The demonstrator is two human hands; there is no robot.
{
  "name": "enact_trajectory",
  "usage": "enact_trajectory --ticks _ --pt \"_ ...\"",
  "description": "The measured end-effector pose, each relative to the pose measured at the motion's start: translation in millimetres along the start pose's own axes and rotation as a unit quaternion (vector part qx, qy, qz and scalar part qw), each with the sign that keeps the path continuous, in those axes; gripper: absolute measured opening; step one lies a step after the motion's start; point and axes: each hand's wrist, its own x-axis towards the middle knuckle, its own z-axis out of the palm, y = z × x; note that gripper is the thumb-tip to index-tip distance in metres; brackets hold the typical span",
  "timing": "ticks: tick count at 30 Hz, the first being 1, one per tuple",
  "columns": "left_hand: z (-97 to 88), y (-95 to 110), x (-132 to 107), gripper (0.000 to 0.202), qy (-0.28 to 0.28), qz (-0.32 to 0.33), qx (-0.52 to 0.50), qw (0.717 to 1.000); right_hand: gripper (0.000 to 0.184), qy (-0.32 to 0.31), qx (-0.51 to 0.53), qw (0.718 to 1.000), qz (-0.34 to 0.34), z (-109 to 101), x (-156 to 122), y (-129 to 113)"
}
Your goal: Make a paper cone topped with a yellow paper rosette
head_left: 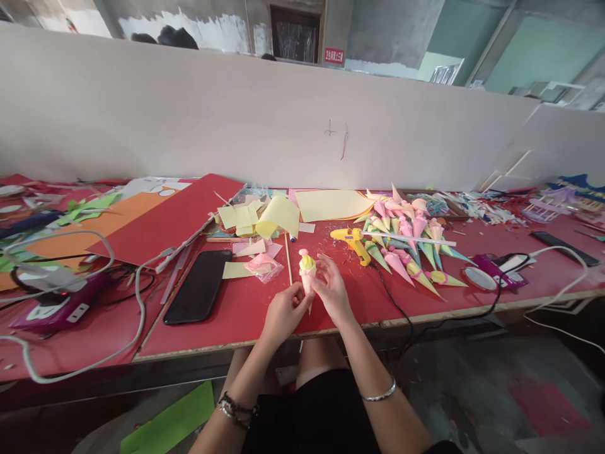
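Between my two hands stands a small paper ice cream cone (307, 267), with a pale pink cone, a yellow swirl and a pink bit on top. My left hand (289, 309) pinches the lower part of the cone. On its other side, my right hand (331, 290) grips the cone with thumb and fingers near the pale rim. A thin wooden stick (288, 258) lies just left of the cone. To the right rests a yellow hot glue gun (352, 243) with a clear glue stick (411, 238) in its back. Many finished paper cones (406, 230) are heaped behind it.
A black phone (198, 287) lies at left, near yellow paper sheets (278, 216) and a plastic bag (265, 266). Purple power strips (61, 302) with cables sit on both sides. Red card (174, 217) leans at far left. A white partition (236, 120) closes the back.
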Motion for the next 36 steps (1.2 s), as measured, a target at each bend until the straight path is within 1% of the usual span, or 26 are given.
enact_trajectory --ticks 2,4,6,8,10,11,13,15,17,18,20,22,24,25,27,29,30,31,34,36 --pt "0.0 0.0 -0.1 0.025 -0.005 0.001 0.0 1.0 0.051 -0.033 0.015 0.999 0.012 -0.6 -1.1 2.1" --pt "0.1 0.1 -0.3 0.023 -0.007 0.001 0.001 1.0 0.052 -0.057 0.023 0.998 0.016 -0.9 -1.6 4.2" --pt "-0.1 0.8 -0.7 0.023 0.002 0.0 -0.008 1.0 0.051 -0.05 0.017 0.998 0.013 -1.7 -1.3 5.6" --pt "-0.6 1.7 -1.1 0.025 0.024 -0.005 -0.029 0.999 0.048 -0.028 -0.002 1.0 0.006 -3.7 -0.8 5.9" --pt "-1.3 2.0 -1.3 0.025 0.062 -0.011 -0.052 0.997 0.048 -0.01 -0.048 0.999 -0.002 -7.3 -0.6 4.6" --pt "-1.6 1.7 -1.2 0.024 0.081 -0.012 -0.065 0.995 0.049 -0.005 -0.089 0.996 -0.004 -9.3 -0.9 3.5" --pt "-2.0 0.4 -0.8 0.024 0.108 -0.007 -0.103 0.989 0.049 0.004 -0.205 0.979 -0.011 -12.9 -2.3 0.9" --pt "-2.2 -1.2 -0.1 0.026 0.118 -0.003 -0.155 0.981 0.045 0.02 -0.33 0.943 -0.025 -14.9 -4.4 -1.0" --pt "-2.2 -2.0 0.5 0.031 0.113 -0.01 -0.226 0.968 0.04 0.028 -0.419 0.906 -0.042 -14.8 -6.5 -2.0" --pt "-2.2 -1.9 0.9 0.033 0.105 -0.019 -0.265 0.958 0.039 0.027 -0.449 0.892 -0.048 -14.1 -7.4 -2.4" --pt "-2.2 -0.3 1.9 0.036 0.086 -0.047 -0.346 0.933 0.042 0.021 -0.485 0.872 -0.062 -12.2 -8.8 -4.4" --pt "-2.4 2.7 3.3 0.037 0.078 -0.08 -0.421 0.9 0.047 0.019 -0.5 0.861 -0.093 -10.1 -10.3 -9.6" --pt "-3.2 6.7 4.9 0.034 0.089 -0.114 -0.492 0.858 0.045 0.004 -0.493 0.858 -0.142 -7.8 -12.8 -18.1" --pt "-3.9 8.9 5.6 0.032 0.097 -0.13 -0.526 0.835 0.04 -0.017 -0.481 0.861 -0.166 -6.5 -14.5 -22.8" --pt "-5.7 13.9 6.1 0.029 0.11 -0.155 -0.576 0.795 0.03 -0.087 -0.447 0.867 -0.202 -3.3 -18.6 -30.7" --pt "-7.9 19.6 5.1 0.028 0.106 -0.172 -0.606 0.769 0.024 -0.145 -0.424 0.867 -0.221 0.3 -22.6 -34.0" --pt "-8.9 22.8 4.0 0.028 0.099 -0.178 -0.619 0.758 0.023 -0.159 -0.422 0.864 -0.225 2.0 -24.2 -33.5" --pt "-9.9 26.0 2.7 0.028 0.09 -0.185 -0.633 0.747 0.022 -0.162 -0.427 0.86 -0.227 3.6 -25.3 -31.9" --pt "-11.1 33.8 -0.9 0.026 0.072 -0.197 -0.676 0.707 0.019 -0.144 -0.447 0.851 -0.234 7.0 -26.0 -23.5" --pt "-9.9 35.5 -2.2 0.025 0.068 -0.199 -0.69 0.693 0.017 -0.128 -0.433 0.858 -0.245 8.1 -25.0 -18.4"
